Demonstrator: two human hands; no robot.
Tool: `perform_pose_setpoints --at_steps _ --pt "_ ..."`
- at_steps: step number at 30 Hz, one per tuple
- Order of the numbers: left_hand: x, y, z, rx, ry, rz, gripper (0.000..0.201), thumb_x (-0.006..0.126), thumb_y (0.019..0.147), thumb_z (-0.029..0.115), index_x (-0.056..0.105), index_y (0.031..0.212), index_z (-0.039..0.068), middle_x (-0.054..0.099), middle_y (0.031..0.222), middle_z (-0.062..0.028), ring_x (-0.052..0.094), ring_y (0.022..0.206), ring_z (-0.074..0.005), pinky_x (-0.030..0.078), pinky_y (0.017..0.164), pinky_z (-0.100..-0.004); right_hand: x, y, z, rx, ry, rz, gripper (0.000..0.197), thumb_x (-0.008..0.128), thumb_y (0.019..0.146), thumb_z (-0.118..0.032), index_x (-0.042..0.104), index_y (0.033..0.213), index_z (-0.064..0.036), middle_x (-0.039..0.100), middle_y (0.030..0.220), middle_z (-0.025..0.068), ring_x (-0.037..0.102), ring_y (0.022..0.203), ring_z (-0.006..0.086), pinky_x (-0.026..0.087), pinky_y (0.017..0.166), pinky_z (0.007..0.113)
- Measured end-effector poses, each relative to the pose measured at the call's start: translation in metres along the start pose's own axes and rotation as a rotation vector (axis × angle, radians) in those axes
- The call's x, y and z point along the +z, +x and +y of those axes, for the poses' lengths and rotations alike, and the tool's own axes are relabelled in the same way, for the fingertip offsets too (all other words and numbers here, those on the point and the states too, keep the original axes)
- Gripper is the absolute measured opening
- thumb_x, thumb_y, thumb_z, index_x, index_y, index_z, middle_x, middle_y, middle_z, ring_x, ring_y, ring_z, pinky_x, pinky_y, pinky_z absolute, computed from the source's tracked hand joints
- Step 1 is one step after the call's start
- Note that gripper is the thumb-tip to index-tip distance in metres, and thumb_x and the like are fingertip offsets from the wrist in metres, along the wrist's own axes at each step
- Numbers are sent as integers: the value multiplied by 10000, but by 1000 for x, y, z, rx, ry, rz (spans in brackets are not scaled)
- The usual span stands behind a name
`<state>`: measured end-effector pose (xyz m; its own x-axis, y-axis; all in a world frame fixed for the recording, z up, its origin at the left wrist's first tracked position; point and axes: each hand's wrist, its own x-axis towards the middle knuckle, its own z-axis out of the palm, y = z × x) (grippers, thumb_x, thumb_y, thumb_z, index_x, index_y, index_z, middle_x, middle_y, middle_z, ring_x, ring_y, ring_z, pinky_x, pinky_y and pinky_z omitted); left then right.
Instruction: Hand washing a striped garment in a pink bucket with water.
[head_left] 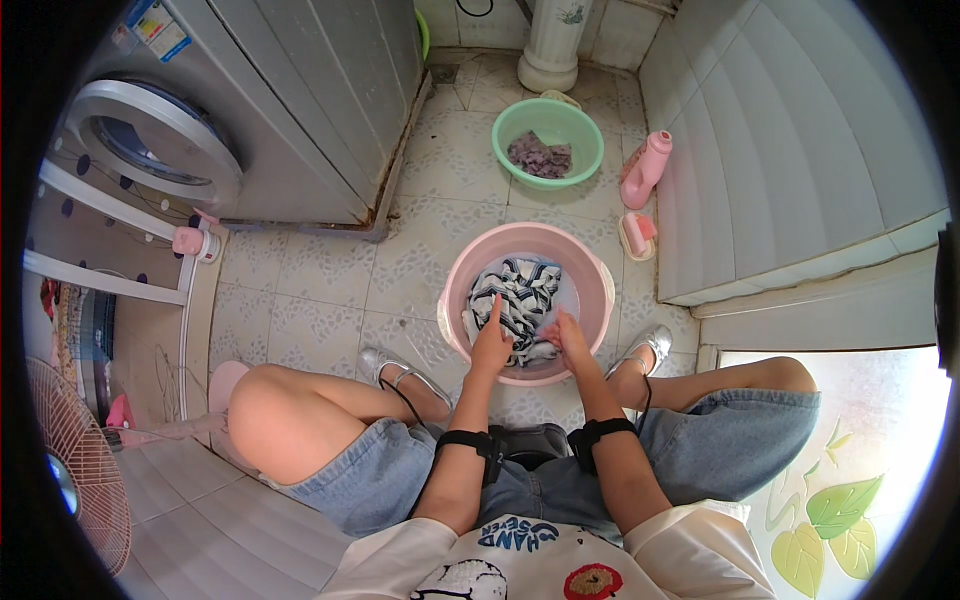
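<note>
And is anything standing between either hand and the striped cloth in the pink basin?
Nothing visible does: the left hand is over the striped cloth, the right hand by its right side, both past the near rim of the pink basin.

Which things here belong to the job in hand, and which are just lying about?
In the job:
left hand and right hand, at the basin
pink basin
striped cloth inside it

Lying about, untouched:
green basin with dark cloth, possibly related
pink bottle, likewise
fan
washing machine
</note>
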<state>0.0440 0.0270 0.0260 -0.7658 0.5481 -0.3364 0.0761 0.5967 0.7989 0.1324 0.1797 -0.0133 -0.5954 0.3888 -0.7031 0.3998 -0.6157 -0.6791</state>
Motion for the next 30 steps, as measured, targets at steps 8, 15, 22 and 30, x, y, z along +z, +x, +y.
perform_pose_setpoints --at_steps 8,15,22,30 --pt "0 0 -2 -33 -2 8 868 601 683 -32 143 1384 199 461 605 -63 495 576 -204 417 589 -315 -5 -11 -12 10 331 -207 865 327 643 207 110 1390 -172 134 1430 121 185 1295 282 344 863 264" --pt "0 -1 0 -39 -9 0 843 601 685 -26 171 1378 191 472 615 -66 500 581 -206 422 596 -320 -6 -14 -14 17 486 -253 833 331 655 199 170 1377 -184 225 1401 119 283 1263 242 329 859 246" --pt "-2 -1 -1 -50 -3 2 821 601 687 -21 194 1373 178 480 622 -66 504 587 -204 424 603 -323 -4 -15 -15 32 494 -265 819 325 634 207 206 1365 -144 271 1375 136 304 1254 234 332 882 266" --pt "3 1 1 -57 -12 -3 765 597 691 -7 240 1352 140 502 636 -71 514 605 -212 428 609 -324 -8 6 14 -313 -369 -239 630 444 673 91 365 1273 -83 367 1299 167 338 1227 262 340 931 331"
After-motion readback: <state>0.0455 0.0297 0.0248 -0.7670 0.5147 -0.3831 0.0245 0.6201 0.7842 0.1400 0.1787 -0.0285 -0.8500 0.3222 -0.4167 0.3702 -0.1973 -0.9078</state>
